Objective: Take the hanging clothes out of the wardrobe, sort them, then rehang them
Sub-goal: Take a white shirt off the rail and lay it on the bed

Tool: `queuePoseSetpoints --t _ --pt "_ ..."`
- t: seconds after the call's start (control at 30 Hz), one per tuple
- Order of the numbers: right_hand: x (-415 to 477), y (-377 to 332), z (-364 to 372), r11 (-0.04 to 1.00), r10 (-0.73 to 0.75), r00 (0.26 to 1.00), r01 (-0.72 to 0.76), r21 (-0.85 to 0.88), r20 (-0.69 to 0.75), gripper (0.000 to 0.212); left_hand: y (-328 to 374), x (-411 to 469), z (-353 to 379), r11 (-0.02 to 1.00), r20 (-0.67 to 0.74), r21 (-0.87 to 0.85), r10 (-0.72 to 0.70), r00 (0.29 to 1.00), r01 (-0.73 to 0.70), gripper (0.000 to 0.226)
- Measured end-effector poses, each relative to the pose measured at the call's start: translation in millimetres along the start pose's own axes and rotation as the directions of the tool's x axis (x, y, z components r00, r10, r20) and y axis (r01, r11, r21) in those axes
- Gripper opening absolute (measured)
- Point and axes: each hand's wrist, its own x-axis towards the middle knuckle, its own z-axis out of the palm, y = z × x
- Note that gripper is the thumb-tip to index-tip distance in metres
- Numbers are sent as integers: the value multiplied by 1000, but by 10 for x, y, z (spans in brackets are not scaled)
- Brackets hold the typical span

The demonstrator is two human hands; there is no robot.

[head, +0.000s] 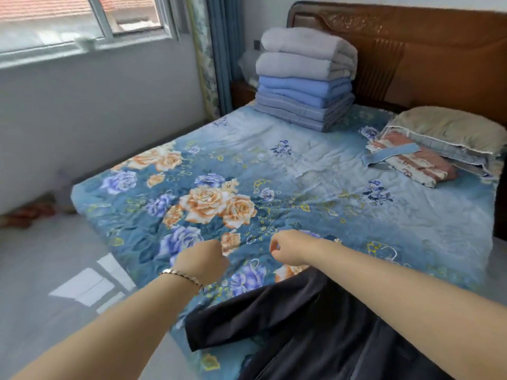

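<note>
Head view: dark garment (301, 325), lower frame, is judged limp and light; shoulders are advised for gripping. Left hand (201, 260) and right hand (286, 249) are curled, empty.

- Both bare forearms reach forward and draw toward each other, so the hands are near one another but do not touch.
- Left hand (201, 260): its back is turned up and the fingers curl under into a fist. A thin bracelet (182, 278) circles the wrist.
- Right hand (288, 248): the fingers are curled, the thumb tip is beside the forefinger, and nothing shows in its grasp.
</note>
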Motion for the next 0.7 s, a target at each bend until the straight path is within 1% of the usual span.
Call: queuePoseSetpoints --t 0.07,0.17,0.27,0.37,0.47,0.53,0.6,0.7 --pt "-134 -768 -141 995 -103 994 103 -12 -43 31 -556 -495 -243 999 -77 14 -44 996 45 12" --pt "-309 -1958 -277 959 -269 960 260 -115 -76 29 -1404 -1211 -556 983 -186 -21 -185 965 184 22" --pt "-513 -3131 -321 885 -442 890 412 -218 -115 28 -2204 -1894 -863 939 -271 -68 -343 899 338 27" --pt "-690 -4187 -264 787 -590 800 539 -300 -112 31 -2935 -2545 -1077 858 -318 -159 -512 798 488 24" --pt "-900 -5106 -143 640 -738 674 682 -355 -37 30 -3503 -3210 -1184 730 -316 -244 -682 659 638 23" --pt "-1096 -5661 -62 510 -815 577 756 -411 50 31 -3775 -3661 -1207 619 -306 -295 -783 542 728 25" --pt "-1355 -6154 30 354 -876 457 825 -442 152 33 -3959 -4131 -1200 490 -301 -343 -865 401 801 26" --pt "-1828 -6774 234 159 -927 264 919 -360 267 32 -4063 -4854 -1122 276 -265 -418 -948 174 866 26"
